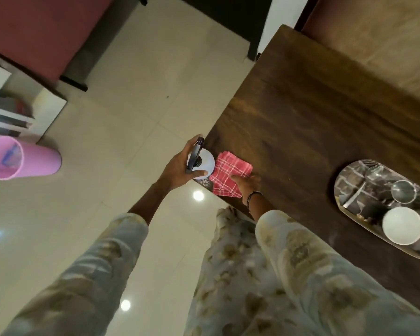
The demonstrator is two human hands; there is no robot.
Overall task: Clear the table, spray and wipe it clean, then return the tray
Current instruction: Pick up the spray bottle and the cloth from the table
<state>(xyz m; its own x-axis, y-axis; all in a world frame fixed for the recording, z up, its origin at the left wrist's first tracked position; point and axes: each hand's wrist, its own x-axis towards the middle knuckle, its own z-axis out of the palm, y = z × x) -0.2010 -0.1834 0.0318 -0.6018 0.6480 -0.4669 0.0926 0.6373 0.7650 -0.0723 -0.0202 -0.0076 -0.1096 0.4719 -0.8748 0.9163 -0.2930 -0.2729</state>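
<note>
A white spray bottle [205, 163] with a dark trigger head stands at the near left corner of the dark wooden table [313, 122]. My left hand [180, 167] grips it around the body and trigger. Right beside it lies a folded red checked cloth [228, 173], partly over the table's edge. My right hand [249, 184] touches the cloth's right side, and the fingertips are hidden against the cloth. An oval marble-patterned tray [349, 180] sits at the right, holding a white bowl [402, 226], glass cups [403, 191] and a utensil.
A pink bin [22, 158] stands on the tiled floor at the left, next to a white shelf unit [17, 105] with books. A red seat [41, 32] is at the top left and a brown chair [374, 35] beyond the table's far end.
</note>
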